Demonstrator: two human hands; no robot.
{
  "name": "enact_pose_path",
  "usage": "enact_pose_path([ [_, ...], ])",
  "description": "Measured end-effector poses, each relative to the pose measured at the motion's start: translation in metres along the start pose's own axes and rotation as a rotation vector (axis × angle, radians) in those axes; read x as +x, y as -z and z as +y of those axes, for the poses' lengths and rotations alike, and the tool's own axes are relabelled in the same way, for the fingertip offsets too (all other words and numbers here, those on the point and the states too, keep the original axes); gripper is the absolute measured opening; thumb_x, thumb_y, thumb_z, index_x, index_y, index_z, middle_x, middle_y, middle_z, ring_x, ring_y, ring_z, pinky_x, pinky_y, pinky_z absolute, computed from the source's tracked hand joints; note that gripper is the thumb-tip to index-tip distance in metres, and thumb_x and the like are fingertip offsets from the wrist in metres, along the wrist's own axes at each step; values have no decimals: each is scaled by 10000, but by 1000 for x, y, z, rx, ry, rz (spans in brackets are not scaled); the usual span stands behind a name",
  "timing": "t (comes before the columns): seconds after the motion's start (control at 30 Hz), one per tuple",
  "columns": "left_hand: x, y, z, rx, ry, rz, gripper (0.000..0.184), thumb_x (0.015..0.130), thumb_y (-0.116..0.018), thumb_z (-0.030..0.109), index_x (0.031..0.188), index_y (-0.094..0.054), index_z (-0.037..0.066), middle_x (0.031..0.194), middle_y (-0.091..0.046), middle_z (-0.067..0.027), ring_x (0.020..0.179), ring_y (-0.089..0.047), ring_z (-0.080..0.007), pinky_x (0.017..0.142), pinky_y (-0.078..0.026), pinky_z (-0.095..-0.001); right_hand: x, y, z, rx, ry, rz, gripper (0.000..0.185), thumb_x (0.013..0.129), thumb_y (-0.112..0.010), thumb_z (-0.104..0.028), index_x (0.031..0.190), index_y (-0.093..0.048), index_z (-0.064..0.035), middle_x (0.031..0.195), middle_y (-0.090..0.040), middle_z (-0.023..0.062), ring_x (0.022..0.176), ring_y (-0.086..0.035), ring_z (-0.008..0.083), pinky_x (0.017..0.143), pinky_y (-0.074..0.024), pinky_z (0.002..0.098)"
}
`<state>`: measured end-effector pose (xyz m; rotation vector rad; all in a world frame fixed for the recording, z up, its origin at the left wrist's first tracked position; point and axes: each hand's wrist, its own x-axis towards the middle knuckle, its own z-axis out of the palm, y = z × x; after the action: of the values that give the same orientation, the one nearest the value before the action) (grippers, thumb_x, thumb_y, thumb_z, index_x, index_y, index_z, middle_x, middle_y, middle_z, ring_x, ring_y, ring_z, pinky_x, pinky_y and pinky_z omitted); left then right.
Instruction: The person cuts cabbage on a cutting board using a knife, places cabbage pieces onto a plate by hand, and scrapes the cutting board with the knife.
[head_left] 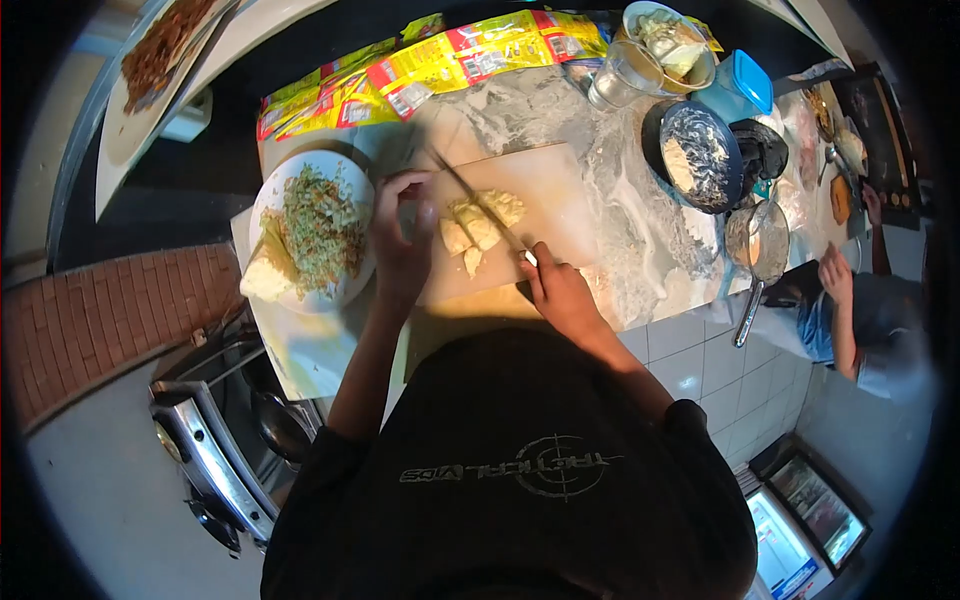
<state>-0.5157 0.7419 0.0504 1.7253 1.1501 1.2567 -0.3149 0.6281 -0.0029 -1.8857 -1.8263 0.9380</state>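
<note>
Pale chopped food (482,222), right hand (560,288) gripping knife (478,203), left (405,225) curled.

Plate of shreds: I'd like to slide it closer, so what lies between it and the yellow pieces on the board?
The left hand lies between the plate and the yellow pieces, as the head view shows.

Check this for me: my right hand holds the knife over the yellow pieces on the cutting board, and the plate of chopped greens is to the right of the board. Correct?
Not quite: the head view shows the plate of chopped greens left of the cutting board. Your right hand does hold the knife over the yellow pieces.
</note>
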Motion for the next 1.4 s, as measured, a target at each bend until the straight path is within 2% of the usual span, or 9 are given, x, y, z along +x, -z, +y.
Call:
enact_pose_path([
  [0.1,3,34,78,-289,-108,-99,229,899,-548,114,1071,-581,-34,1049,-539,-127,955,-515,-203,884,-418,-325,-9,2,-4,121,-89,-7,253,1003,-491,-247,1119,-467,-24,635,-590,265,642,-591,489,567,-435,554],
  [0.2,4,56,156,-451,-271,-254,386,955,-550,459,925,-512,76,934,-508,-121,850,-510,-218,682,-441,-366,-15,10,-5,71,-75,79,256,1008,-489,-256,1099,-463,-19,637,-590,262,632,-591,483,555,-415,553],
  [0.23,-1,64,179,-447,-255,-237,386,955,-550,459,925,-512,76,934,-508,-121,850,-510,-218,682,-441,-366,-13,15,-2,47,-114,151,254,1002,-494,-263,1060,-458,-19,677,-604,260,640,-598,482,559,-441,556],
  [0.4,-25,78,261,-806,-18,-448,73,943,-593,139,895,-539,149,804,-482,-59,814,-575,-182,647,-469,-349,0,29,29,-230,-136,346,243,965,-548,-248,1002,-492,-14,912,-607,218,814,-622,441,674,-500,521],
  [0.73,-44,94,266,-911,40,-430,62,945,-589,139,902,-545,134,831,-508,-74,821,-578,-193,657,-471,-368,21,35,11,-519,68,462,280,892,-615,-123,1122,-523,7,1031,-555,228,967,-564,417,816,-480,491],
  [0.83,-45,94,266,-929,48,-426,59,946,-588,138,904,-547,129,839,-515,-78,823,-578,-196,660,-471,-373,22,32,-19,75,250,277,229,914,-579,-109,1107,-559,14,1049,-544,253,984,-547,461,869,-464,484],
  [1.03,-47,92,266,-944,47,-426,55,947,-585,138,908,-550,120,855,-531,-87,827,-580,-203,666,-472,-385,37,-7,-61,-156,423,203,530,869,-677,-266,1285,-505,13,1162,-522,233,1076,-512,406,910,-459,448],
  [1.3,-52,80,230,-827,38,-375,53,948,-582,137,913,-555,109,874,-549,-97,831,-581,-210,672,-474,-398,44,-3,-46,-24,455,223,392,879,-596,-114,1245,-528,8,1147,-517,213,1063,-493,413,940,-430,464],
  [1.4,-53,41,106,-292,-149,-101,634,767,-771,260,1215,-429,-29,1189,-464,-169,1085,-507,-242,902,-435,-361,58,16,-26,-43,431,231,471,814,-628,-63,1275,-530,-52,1220,-495,187,1163,-470,393,1004,-399,448],
])
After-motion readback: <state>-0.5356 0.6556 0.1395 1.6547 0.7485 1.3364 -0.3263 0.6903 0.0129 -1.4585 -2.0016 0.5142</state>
